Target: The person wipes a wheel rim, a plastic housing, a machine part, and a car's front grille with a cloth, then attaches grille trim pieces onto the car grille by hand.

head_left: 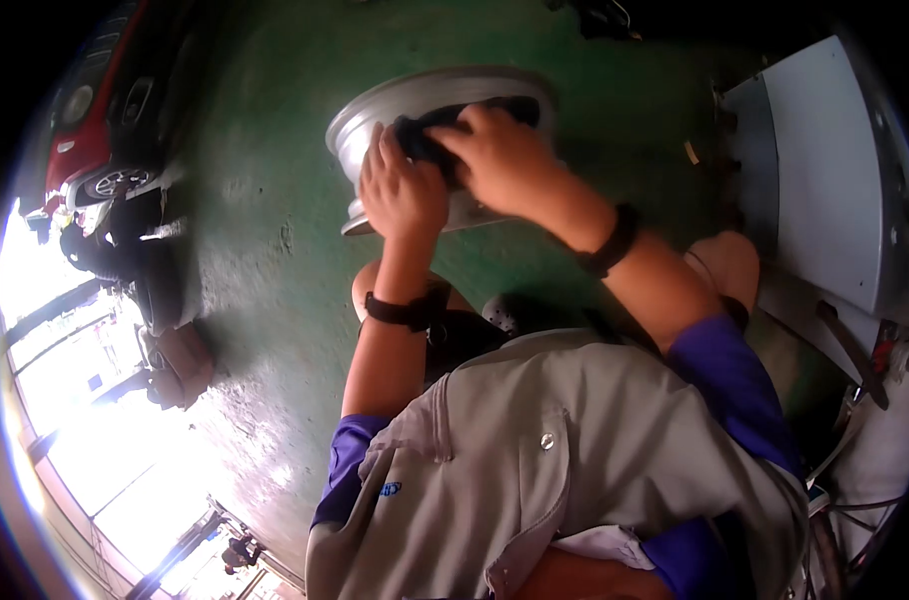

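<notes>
A silver metal wheel rim [360, 120] stands above the green floor in front of my knees. Dark cloth [420, 140], slightly blurred, lies against its inner face. My right hand [500, 160] reaches over the rim's opening and presses on the dark cloth, its fingers bent round part of it. On the near left side of the rim, my left hand [405, 195] rests with its fingers stretched out, their tips beside the cloth. Part of the cloth is hidden under both hands.
A large grey metal cabinet [825, 170] stands at the right, with cables and hoses below it. At the far left are a red vehicle [80, 140] and a brown box [180, 365]. Some dark objects lie on the floor at the top.
</notes>
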